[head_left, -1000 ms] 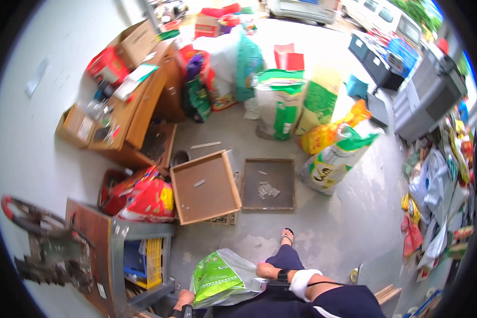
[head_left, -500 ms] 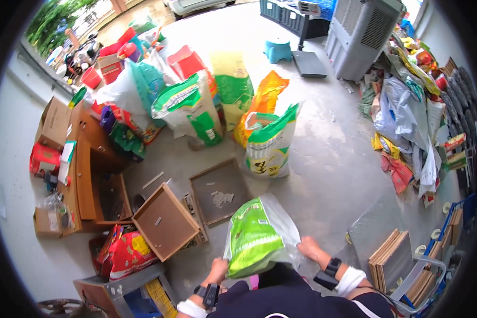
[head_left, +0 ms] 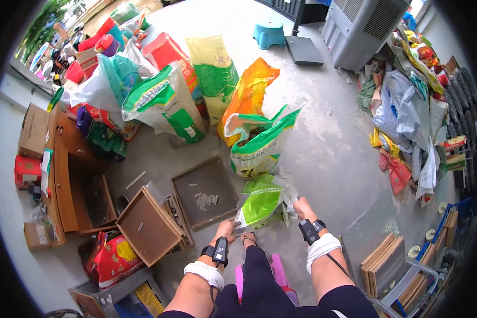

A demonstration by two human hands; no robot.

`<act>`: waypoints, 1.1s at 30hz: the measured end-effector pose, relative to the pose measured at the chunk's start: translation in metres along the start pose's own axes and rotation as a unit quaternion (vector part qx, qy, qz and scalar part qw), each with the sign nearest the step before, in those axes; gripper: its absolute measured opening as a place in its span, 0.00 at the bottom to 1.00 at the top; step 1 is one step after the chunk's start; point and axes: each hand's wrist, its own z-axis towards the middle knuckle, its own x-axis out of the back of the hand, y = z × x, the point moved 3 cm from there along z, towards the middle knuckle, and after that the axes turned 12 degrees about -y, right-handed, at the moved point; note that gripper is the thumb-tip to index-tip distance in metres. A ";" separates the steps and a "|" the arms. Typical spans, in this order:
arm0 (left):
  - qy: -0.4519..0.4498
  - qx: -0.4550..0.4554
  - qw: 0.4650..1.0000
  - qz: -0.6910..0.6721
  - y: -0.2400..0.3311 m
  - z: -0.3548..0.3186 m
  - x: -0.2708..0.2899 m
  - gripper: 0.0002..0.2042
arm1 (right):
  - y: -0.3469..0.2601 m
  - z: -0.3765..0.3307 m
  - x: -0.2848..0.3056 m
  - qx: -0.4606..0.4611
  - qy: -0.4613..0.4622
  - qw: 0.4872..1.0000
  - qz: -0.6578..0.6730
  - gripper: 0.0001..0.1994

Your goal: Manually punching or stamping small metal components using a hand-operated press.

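Note:
A green and clear plastic bag [head_left: 263, 199] hangs between my hands, crumpled, low above the floor. My left hand [head_left: 227, 229] grips its left edge with closed fingers. Its right edge is in my right hand [head_left: 304, 206], fingers closed too. Just beyond it an open white and green sack [head_left: 259, 148] stands upright, dark contents showing at its mouth. The held bag overlaps the front of that sack; whether they touch I cannot tell. Left of my hands, a shallow wooden tray [head_left: 181, 183] lies on the floor with several small pale pieces in it.
Another wooden tray [head_left: 149, 225] leans tilted at left, near an orange-brown cabinet [head_left: 63, 175]. Full sacks [head_left: 169, 103] stand at the far left. A blue stool [head_left: 268, 35] and a grey platform scale [head_left: 303, 51] are at the back. Piled plastic bags [head_left: 400, 114] line the right side.
Both hands have moved forward, away from my body, carrying the green bag toward the open sack. The bag now looks more crumpled, and my view has tilted down to show my legs and a pink seat.

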 end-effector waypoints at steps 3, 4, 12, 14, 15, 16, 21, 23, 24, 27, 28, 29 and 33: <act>-0.062 -0.028 0.906 0.418 -0.009 -0.016 -0.016 0.13 | 0.015 -0.006 0.017 -0.040 -0.009 0.999 -0.032 0.16; 0.039 0.019 0.964 0.263 -0.021 -0.010 -0.008 0.14 | 0.014 -0.014 0.012 -0.052 0.001 0.998 -0.028 0.18; 0.200 0.073 0.952 0.218 -0.028 -0.070 0.012 0.36 | 0.039 -0.047 0.047 0.002 0.070 0.991 0.116 0.33; 0.164 0.015 0.957 0.239 -0.023 -0.085 0.037 0.32 | 0.065 -0.049 0.100 -0.002 0.070 0.993 0.100 0.35; 0.135 -0.003 0.965 0.225 -0.020 -0.095 0.050 0.30 | 0.074 -0.052 0.113 -0.005 0.071 0.993 0.093 0.38; 0.167 -0.010 0.961 0.222 -0.014 -0.116 0.067 0.28 | 0.061 -0.064 0.104 -0.007 0.052 0.995 0.082 0.38; 0.296 -0.023 0.937 0.183 -0.027 -0.216 0.197 0.20 | 0.039 -0.134 0.079 -0.194 0.113 0.964 0.143 0.46; 0.335 -0.030 0.930 0.147 -0.044 -0.253 0.231 0.21 | 0.055 -0.143 0.078 -0.176 0.114 0.959 0.190 0.47; 0.347 -0.036 0.929 0.126 -0.056 -0.269 0.249 0.20 | 0.063 -0.148 0.072 -0.159 0.115 0.949 0.245 0.48; 0.369 -0.027 0.925 0.088 -0.101 -0.309 0.289 0.19 | 0.085 -0.178 0.045 -0.107 0.162 0.952 0.236 0.51; 0.378 -0.030 0.921 0.088 -0.116 -0.322 0.296 0.17 | 0.089 -0.190 0.037 -0.077 0.155 0.957 0.232 0.53; 0.389 -0.034 0.917 0.087 -0.130 -0.336 0.301 0.15 | 0.102 -0.197 0.033 -0.104 0.177 0.960 0.190 0.48; 0.339 -0.002 0.936 0.097 -0.167 -0.387 0.295 0.14 | 0.174 -0.202 0.005 -0.039 -0.058 0.968 -0.242 0.25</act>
